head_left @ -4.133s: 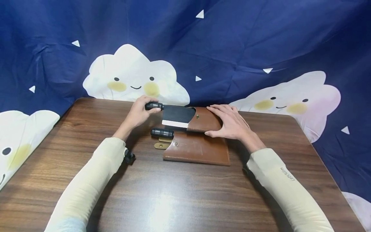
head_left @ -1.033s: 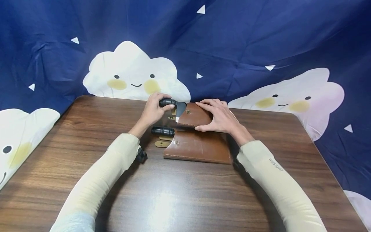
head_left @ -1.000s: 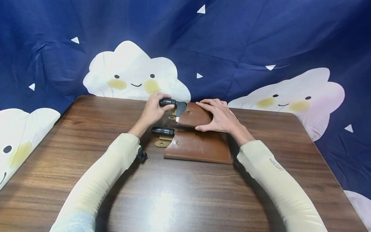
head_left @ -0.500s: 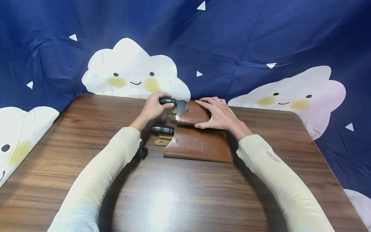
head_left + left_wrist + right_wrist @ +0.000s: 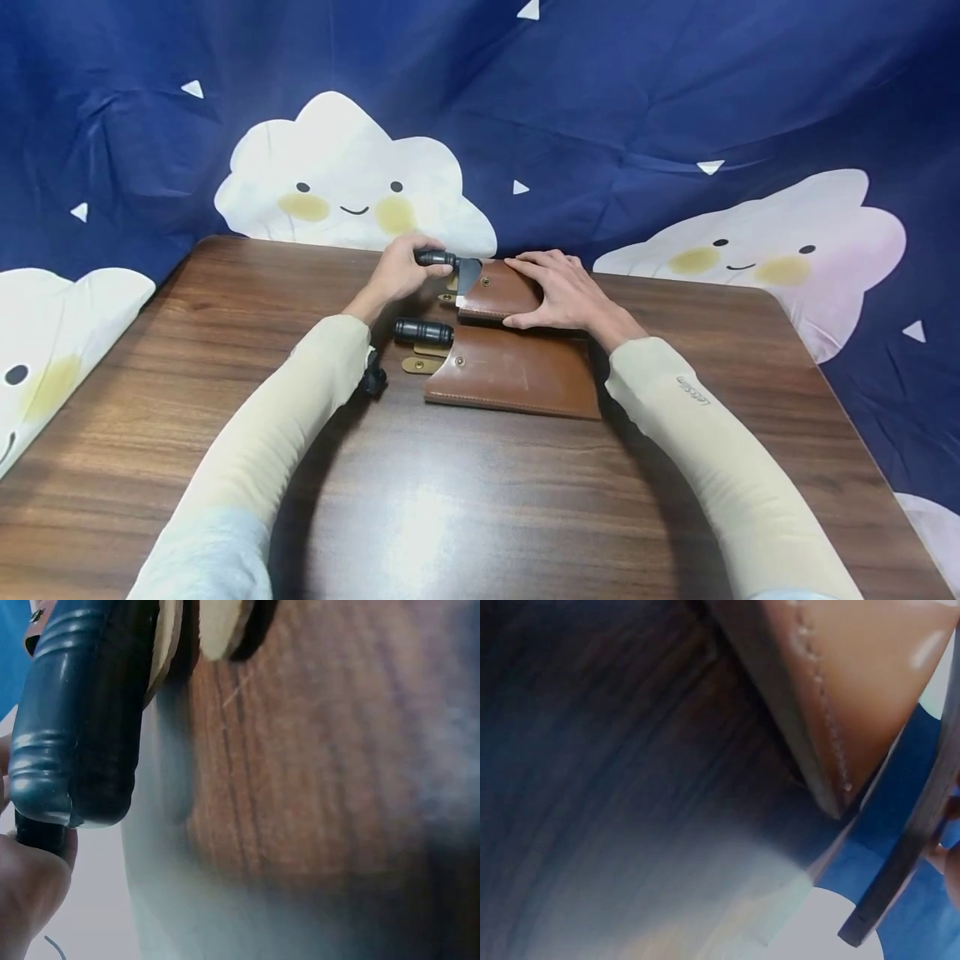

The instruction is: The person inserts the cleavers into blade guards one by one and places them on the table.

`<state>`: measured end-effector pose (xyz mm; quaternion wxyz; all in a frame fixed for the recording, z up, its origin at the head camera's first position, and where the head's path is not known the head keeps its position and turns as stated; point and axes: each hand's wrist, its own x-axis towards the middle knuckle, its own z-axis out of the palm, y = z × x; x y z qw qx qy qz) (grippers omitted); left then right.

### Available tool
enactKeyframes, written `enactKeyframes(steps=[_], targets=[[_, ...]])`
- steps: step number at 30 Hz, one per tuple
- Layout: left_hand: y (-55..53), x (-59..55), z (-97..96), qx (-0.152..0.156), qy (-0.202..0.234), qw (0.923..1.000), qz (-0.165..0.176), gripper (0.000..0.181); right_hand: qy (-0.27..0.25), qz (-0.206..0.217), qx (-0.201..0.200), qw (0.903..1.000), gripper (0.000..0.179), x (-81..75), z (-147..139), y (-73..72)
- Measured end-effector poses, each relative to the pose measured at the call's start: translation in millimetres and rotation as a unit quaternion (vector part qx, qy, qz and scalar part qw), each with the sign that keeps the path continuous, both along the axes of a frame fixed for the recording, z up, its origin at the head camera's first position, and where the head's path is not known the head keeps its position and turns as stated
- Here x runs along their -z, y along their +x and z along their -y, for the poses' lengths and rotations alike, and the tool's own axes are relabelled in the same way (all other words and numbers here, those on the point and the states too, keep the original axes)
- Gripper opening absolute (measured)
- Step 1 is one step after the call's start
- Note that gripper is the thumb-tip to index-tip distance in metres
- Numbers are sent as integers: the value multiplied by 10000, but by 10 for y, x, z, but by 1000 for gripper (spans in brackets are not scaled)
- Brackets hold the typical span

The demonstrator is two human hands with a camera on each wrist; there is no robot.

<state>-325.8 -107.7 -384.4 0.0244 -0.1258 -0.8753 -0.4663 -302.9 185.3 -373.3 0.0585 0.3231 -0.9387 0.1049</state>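
My left hand (image 5: 397, 272) grips the black ribbed handle (image 5: 437, 258) of a cleaver at the back of the table. Most of its dark blade (image 5: 468, 277) is inside a brown leather sheath (image 5: 510, 287); only a short strip shows at the mouth. On that sheath's right part, my right hand (image 5: 564, 292) holds it with the thumb at the near edge and fingers over the far side. In the left wrist view, fingers (image 5: 30, 889) appear at the left edge, behind a second black handle (image 5: 75, 727). The right wrist view catches a stitched sheath corner (image 5: 836, 750).
Just in front lies a second brown sheath (image 5: 517, 371), a black handle (image 5: 423, 332) sticking out of its left end. Tan snap straps (image 5: 422, 365) poke out beside that handle. The wooden table (image 5: 480, 500) meets a blue cloud-print curtain (image 5: 585, 100) at the back.
Compared with the earliest frame, the cleaver blade has slid rightward into the sheath, and the sheath and right hand have shifted left. Over the last second both hands stay almost still.
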Motion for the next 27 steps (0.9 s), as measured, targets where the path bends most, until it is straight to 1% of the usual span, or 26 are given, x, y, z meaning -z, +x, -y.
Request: enactKeyframes(steps=[2, 8, 13, 20, 25, 27], targets=[[-17, 12, -7, -7, -28, 10000, 75, 40, 37, 75, 22, 10000, 103, 12, 0, -12], [-77, 56, 5, -30, 86, 9996, 253, 39, 69, 327, 37, 9994, 104, 53, 24, -69], [-94, 89, 27, -29, 118, 9997, 229, 37, 100, 452, 7, 9989, 103, 87, 50, -110], [-110, 157, 27, -62, -43, 9994, 352, 37, 165, 685, -32, 9975, 101, 116, 73, -120], [-115, 165, 26, -30, -145, 9993, 338, 36, 254, 718, -2, 9971, 102, 136, 73, -132], [-110, 166, 31, -21, -193, 9990, 413, 36, 321, 750, -11, 9967, 102, 147, 74, -134]])
